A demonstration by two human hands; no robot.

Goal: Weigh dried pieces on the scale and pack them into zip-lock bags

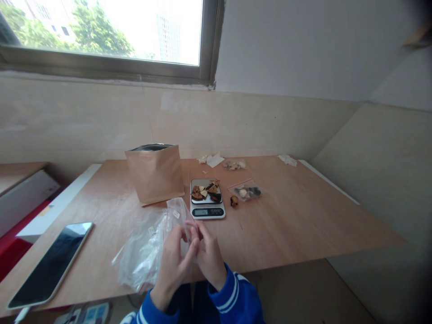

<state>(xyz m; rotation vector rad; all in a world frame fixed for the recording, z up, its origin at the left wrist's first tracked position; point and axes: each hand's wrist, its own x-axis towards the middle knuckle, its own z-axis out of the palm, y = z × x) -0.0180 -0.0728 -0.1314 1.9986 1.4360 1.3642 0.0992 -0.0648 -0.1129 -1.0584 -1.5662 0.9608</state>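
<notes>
Clear plastic bag [143, 252], pinched in the closed grips of the left hand [173, 265] and right hand [211, 258] (seam hidden), could snag the steel digital scale [207, 211] and spill its brown dried slices [205, 191].

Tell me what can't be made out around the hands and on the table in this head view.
Head view:
The scale's display: digits too small to read.
The clear plastic bag: the left hand and right hand hide whether their fingers grip it.
The kraft paper pouch: its walls hide the inside.
The small clear bag: contents too small to identify.
</notes>
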